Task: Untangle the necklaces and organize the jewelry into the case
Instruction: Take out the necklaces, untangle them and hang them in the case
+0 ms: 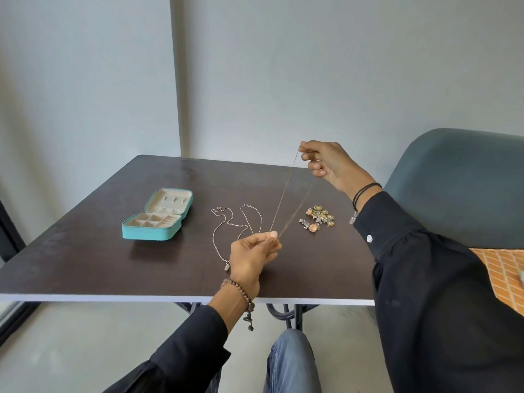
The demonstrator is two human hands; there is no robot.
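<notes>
Head view: Seated at a dark table (85,265), we held one fine necklace (285,194) stretched in the air between both hands. Our left hand (255,253), near the front edge, pinched the low end between thumb and fingertips. Our right hand (330,163), raised toward the far right, pinched the upper end, its other fingers curled. The strand ran doubled, two thin lines converging at the left hand, clear of the tabletop.

Two more chains (235,225) lay in loose loops on the table just beyond the left hand, one ending in a small pendant near that wrist. Whether they were free of each other we could not tell. A heap of small gold and silver pieces (319,218) sat to their right. The teal jewelry case (158,215) stood open on the left, well apart from the chains, and we could make out nothing in its pale compartments.

We judged the held chain to be featherlight, limp and slippery, apt to kink or knot again if dropped in a pile and to snap under a sharp tug. It called for a fingertip grip at the ends, near the clasp, and a slow lowering into the case. The heaped pieces looked rigid and tiny, better lifted one at a time.
</notes>
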